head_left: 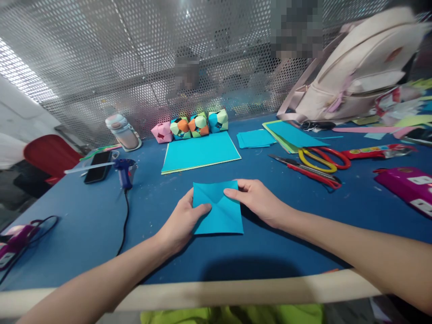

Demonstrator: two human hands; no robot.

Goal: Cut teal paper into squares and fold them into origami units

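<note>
Left hand (178,222) pinches the blue paper (221,220) at its left edge, right hand (261,202) near upper-right corner. Probably light, crease-prone; hold edges.

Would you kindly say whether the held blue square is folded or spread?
Spread: the blue square shows four corners and faint creases.

- Blue paper square (219,217): spread open, faintly creased.
- Left side in the left hand (185,219), upper right corner in the right hand (257,197).
</note>
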